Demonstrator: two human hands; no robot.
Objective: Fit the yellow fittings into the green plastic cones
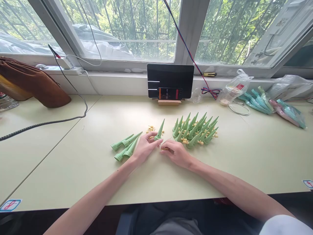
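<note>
My left hand (pixel 144 147) pinches the wide base of a green cone-shaped plastic spike (pixel 160 130), whose tip points up and away. My right hand (pixel 176 152) is closed just to its right, fingertips holding a small yellow plastic piece (pixel 164 148) close to the spike's base. A few loose green spikes (pixel 125 147) lie flat to the left of my left hand. A dense pile of green spikes with yellow pieces fitted (pixel 195 130) lies right of my hands. Several loose yellow pieces (pixel 151 128) sit behind my left hand.
A dark tablet (pixel 170 79) with a phone (pixel 170 93) leaning on it stands at the back by the window. Plastic bags of teal parts (pixel 259 99) lie at the back right. A brown bag (pixel 34 83) and a black cable (pixel 44 123) are on the left.
</note>
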